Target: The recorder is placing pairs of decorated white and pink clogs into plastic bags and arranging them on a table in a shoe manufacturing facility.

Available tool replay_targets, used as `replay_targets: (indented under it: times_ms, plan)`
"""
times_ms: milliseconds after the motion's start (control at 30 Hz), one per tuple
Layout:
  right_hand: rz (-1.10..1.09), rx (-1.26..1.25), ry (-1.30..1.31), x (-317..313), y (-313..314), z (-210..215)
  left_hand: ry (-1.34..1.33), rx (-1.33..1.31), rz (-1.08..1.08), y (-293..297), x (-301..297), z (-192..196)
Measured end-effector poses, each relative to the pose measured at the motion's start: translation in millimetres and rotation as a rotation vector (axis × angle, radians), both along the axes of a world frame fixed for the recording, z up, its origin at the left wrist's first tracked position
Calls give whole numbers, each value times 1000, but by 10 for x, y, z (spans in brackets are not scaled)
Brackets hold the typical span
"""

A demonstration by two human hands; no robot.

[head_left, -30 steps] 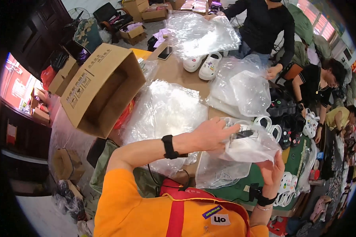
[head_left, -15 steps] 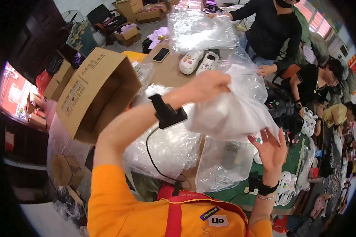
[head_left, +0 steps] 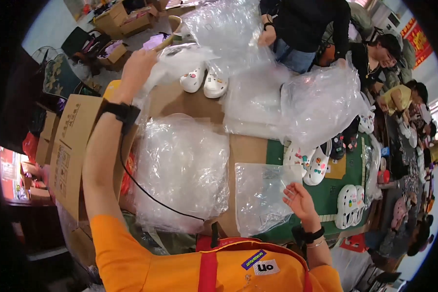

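My left hand, raised at the upper left, is closed on a translucent plastic bag that trails off to the right. Fingers spread, my right hand is at the lower right over the edge of a flat clear bag; whether it touches the plastic I cannot tell. Just beyond it stand white clogs with colourful charms. Another charm-covered white pair sits on the green mat. A stack of clear bags lies between my arms.
An open cardboard box is beside my left arm. White clogs stand at the far side of the table. Across from me, a person in black handles large clear plastic sheets. Other people work along the right. A black cord crosses the bag stack.
My left hand has swung far to the upper left, taking the bag from in front of me. My right hand has dropped lower and left, away from that bag. The view has shifted.
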State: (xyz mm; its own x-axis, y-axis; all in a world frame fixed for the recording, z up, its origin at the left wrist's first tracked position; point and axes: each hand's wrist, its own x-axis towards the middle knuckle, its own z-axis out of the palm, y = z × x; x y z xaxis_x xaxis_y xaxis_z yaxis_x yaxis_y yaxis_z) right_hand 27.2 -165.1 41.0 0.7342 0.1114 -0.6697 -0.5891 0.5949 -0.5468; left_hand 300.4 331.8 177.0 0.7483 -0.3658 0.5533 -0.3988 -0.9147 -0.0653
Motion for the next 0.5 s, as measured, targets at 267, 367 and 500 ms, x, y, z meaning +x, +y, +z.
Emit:
replay_targets:
  times_ms: [267, 367, 500]
  plan:
    - [-41, -166, 157, -191, -57, -257, 417, 125, 412, 37, -347, -2454]
    - [-35, -156, 183, -210, -10, -243, 306, -11, 428, -259, -497, -2528]
    - [11, -189, 183, -203, 71, -284, 346, -148, 469, -270, -360, -2433]
